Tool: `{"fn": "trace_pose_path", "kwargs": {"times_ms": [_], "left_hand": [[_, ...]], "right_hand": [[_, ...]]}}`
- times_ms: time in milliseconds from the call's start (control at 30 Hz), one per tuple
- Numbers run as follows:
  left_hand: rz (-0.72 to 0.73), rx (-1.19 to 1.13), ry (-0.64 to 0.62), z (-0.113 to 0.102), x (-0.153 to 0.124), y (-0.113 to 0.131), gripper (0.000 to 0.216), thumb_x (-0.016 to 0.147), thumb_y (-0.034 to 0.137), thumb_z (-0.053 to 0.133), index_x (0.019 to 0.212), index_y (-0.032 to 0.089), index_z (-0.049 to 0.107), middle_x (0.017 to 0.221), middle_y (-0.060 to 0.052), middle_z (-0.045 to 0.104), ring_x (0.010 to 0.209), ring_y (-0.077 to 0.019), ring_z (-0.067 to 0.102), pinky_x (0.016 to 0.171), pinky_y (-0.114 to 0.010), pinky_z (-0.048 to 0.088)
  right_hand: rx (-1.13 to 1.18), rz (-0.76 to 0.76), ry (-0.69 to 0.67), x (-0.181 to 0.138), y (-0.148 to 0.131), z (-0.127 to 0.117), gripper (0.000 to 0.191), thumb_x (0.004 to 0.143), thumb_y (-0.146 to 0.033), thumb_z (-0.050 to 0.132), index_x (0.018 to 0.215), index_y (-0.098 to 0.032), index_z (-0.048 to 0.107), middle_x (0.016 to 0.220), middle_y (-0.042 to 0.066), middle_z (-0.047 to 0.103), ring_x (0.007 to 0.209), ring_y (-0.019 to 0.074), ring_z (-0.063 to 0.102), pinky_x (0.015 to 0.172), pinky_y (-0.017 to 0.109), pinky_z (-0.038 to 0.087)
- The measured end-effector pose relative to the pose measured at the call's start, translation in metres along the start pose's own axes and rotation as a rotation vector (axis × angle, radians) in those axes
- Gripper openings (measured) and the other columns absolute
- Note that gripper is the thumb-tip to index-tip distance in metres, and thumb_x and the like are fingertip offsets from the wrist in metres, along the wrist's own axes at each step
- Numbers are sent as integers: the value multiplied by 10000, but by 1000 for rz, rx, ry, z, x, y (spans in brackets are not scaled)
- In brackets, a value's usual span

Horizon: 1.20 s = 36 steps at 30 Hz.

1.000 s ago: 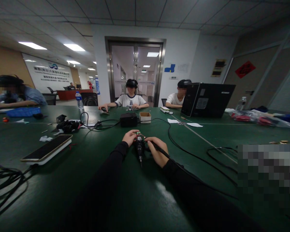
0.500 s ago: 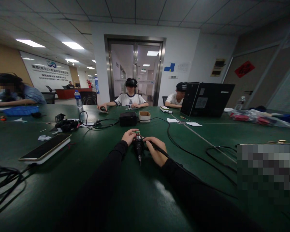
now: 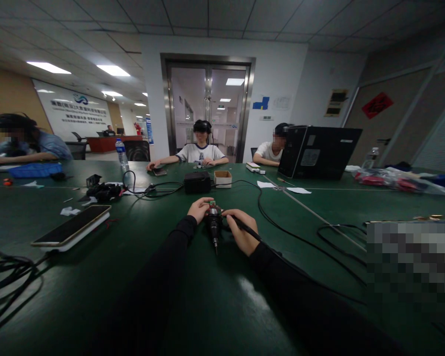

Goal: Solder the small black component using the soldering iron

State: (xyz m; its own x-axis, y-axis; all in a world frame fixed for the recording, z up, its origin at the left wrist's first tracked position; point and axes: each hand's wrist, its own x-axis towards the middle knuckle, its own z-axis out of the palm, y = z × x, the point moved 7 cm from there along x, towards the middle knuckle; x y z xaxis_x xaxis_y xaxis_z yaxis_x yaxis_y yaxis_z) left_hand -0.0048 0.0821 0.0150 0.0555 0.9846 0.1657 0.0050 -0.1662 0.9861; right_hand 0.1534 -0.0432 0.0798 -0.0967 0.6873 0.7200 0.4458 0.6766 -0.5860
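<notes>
A black cone-shaped tool (image 3: 214, 225) with a metal collar and thin tip lies on the green table, its tip pointing toward me. At its far end sits a small green piece (image 3: 212, 203), perhaps a circuit board, with a bit of red beside it. My left hand (image 3: 197, 211) is closed there, its fingertips at the green piece; what they pinch is too small to make out. In my right hand (image 3: 244, 232) a black corded soldering iron (image 3: 247, 229) is gripped like a pen. Its front end reaches the collar's right side, and its cable runs back along my sleeve.
Beyond my hands stand a black box (image 3: 197, 183) with cables and a small open carton (image 3: 223, 179). On the left lie a phone on a white block (image 3: 72, 227) and coiled cables (image 3: 11, 282). A black computer case (image 3: 319, 153) stands right. Several people sit around the table.
My two hands, the soldering iron and the cone-shaped tool stay almost in place. Across the table, a person's hand has shifted a little left on the dark flat object there.
</notes>
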Motion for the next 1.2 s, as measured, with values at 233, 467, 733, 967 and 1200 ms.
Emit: {"fn": "trace_pose_path", "kwargs": {"times_ms": [233,467,733,967,1200], "left_hand": [[-3,-21,-2,0,1,-2,354,695,114,539,1031,149,645,829,-58,694,684,-120,607,536,-181,413],[-4,-15,-16,0,2,-3,355,701,105,534,1038,143,638,839,-65,683,697,-121,596,547,-185,419],[-7,4,-12,0,3,-4,357,717,103,518,1050,144,638,865,-70,685,702,-124,599,555,-194,421],[-15,32,-11,0,3,-4,349,743,78,485,1049,141,639,834,-53,676,685,-110,592,551,-181,419],[-79,215,29,2,6,-8,314,783,62,449,1007,109,664,611,2,596,521,-84,496,496,-174,391]], "right_hand": [[-10,3,-7,0,2,1,196,844,-229,482,852,-221,677,886,26,705,839,173,644,796,282,481],[-11,27,-17,0,-1,0,195,844,-229,483,848,-219,677,895,26,706,851,176,645,806,290,482],[-15,32,-24,1,0,0,200,842,-234,480,851,-217,679,904,36,705,859,183,645,818,301,481],[-33,32,-5,1,3,-2,198,847,-246,479,853,-222,675,906,33,703,862,185,642,818,301,477],[-48,51,29,1,11,-5,207,845,-262,476,849,-222,679,907,29,710,867,186,649,817,298,484]]}}
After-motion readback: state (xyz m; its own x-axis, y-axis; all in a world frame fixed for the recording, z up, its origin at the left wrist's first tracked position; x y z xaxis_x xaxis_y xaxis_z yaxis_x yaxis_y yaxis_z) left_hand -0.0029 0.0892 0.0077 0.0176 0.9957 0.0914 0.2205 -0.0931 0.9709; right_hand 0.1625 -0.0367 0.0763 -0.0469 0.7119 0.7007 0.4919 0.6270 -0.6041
